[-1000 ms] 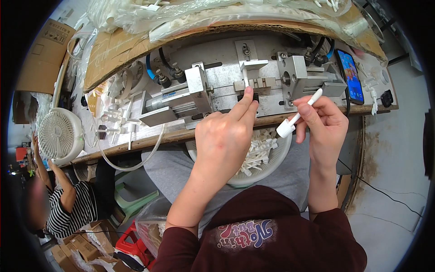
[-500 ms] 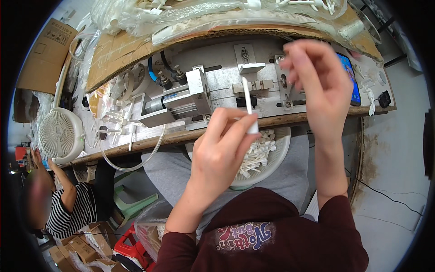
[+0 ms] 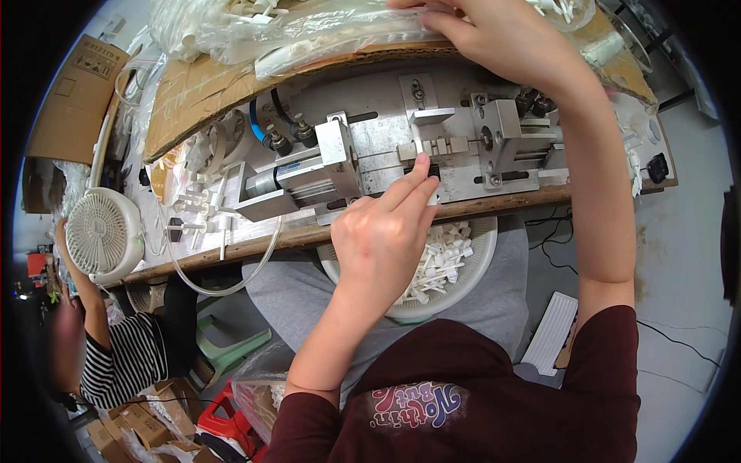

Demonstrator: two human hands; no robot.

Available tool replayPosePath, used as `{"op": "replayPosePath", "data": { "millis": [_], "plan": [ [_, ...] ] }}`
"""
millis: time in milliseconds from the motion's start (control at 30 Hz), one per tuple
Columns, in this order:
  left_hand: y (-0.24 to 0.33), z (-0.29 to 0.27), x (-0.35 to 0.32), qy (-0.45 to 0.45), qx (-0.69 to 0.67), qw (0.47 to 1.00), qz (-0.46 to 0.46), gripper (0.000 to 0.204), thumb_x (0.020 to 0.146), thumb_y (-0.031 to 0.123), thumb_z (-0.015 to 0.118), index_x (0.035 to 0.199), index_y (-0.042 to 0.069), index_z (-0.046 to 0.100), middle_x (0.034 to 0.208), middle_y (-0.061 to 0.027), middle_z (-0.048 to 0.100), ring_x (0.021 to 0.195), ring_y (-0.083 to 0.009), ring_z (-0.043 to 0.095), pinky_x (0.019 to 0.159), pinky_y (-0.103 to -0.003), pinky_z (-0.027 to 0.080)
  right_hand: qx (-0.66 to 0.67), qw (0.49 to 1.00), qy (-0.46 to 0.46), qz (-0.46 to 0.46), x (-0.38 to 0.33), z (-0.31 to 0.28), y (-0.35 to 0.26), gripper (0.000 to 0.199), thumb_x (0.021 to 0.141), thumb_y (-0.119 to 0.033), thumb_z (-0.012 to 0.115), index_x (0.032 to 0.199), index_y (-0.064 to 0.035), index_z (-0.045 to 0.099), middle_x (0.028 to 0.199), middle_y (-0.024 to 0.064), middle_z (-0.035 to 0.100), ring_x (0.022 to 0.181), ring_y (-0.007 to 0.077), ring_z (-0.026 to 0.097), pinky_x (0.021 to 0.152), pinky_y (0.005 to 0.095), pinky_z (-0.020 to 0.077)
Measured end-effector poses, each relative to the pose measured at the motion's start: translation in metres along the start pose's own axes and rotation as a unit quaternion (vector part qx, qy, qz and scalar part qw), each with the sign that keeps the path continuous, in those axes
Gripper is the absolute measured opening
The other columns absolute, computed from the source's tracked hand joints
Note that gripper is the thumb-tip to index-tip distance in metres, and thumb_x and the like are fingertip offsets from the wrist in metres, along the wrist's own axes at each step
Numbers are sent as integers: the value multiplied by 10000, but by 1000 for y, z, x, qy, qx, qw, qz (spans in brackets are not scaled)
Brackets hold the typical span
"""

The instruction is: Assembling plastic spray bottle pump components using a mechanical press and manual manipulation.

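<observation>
My left hand (image 3: 378,239) is closed on a slim white plastic rod (image 3: 417,140), its index finger stretched along it. The rod lies in the slotted metal block (image 3: 448,147) of a bench fixture, its far end near an angled metal plate (image 3: 431,116). Its near part is mostly hidden under my fingers. My right hand (image 3: 494,35) reaches to the far top edge, over a clear plastic bag (image 3: 332,35) on a cardboard sheet (image 3: 193,100). Its thumb and fingers are apart, fingertips partly cut off by the frame; I see nothing held in them.
Metal cylinder assemblies (image 3: 309,174) flank the block. A round basket (image 3: 486,266) of white plastic pieces (image 3: 440,270) rests on my lap. White fan (image 3: 104,231), looping clear tube (image 3: 224,292) and white parts lie left. A person in a striped top (image 3: 123,351) sits at far left.
My left hand has lowered the white rod into the metal block. My right hand has moved from above the fixture's right side up and left to the plastic bag.
</observation>
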State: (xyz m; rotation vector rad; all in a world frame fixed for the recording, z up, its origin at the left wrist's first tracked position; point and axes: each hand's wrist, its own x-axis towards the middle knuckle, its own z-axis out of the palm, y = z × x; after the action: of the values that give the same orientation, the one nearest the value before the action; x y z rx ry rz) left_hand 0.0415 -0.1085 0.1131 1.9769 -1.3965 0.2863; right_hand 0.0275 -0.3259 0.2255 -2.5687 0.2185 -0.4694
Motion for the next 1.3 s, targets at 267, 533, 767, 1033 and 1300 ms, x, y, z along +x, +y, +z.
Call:
{"op": "replayPosePath", "data": {
  "millis": [267, 533, 767, 1033, 1300],
  "plan": [
    [-4, -1, -2, 5, -11, 1000, 7, 246, 707, 105, 790, 946, 72, 747, 1126, -23, 728, 518, -180, 605, 530, -271, 494, -70, 980, 144, -117, -80, 7, -26, 78, 838, -54, 713, 909, -21, 712, 839, 37, 691, 651, 79, 583, 545, 216, 437],
    [1, -10, -12, -22, -34, 999, 34, 284, 719, 146, 795, 984, 65, 730, 1149, -42, 717, 555, -182, 617, 546, -279, 499, 24, 970, 239, -49, -130, 54, -32, 173, 717, 25, 764, 858, -8, 669, 872, 85, 659, 686, 203, 660, 591, 286, 559],
    [16, -30, -48, -155, -116, 981, 28, 293, 753, 199, 789, 1004, 67, 715, 1065, -51, 724, 647, -194, 657, 593, -315, 511, -68, 969, 201, -125, -140, 113, -18, 259, 697, 28, 712, 947, 58, 656, 1050, 165, 668, 805, 272, 682, 668, 326, 574],
    [18, -20, -64, -160, -142, 977, -4, 356, 726, 280, 832, 1011, 93, 731, 920, -29, 728, 651, -201, 657, 586, -307, 498, 5, 975, 199, -96, -154, 128, -16, 296, 777, 5, 713, 1070, 26, 676, 1280, 184, 629, 856, 239, 709, 664, 305, 577],
    [19, -6, -65, -165, -168, 972, 22, 363, 740, 292, 825, 1025, 90, 725, 877, -27, 721, 645, -197, 666, 593, -312, 515, 33, 982, 165, -85, -153, 121, -10, 265, 787, -54, 743, 1046, -5, 715, 1272, 117, 660, 655, 183, 693, 564, 291, 551]
  ]
}}
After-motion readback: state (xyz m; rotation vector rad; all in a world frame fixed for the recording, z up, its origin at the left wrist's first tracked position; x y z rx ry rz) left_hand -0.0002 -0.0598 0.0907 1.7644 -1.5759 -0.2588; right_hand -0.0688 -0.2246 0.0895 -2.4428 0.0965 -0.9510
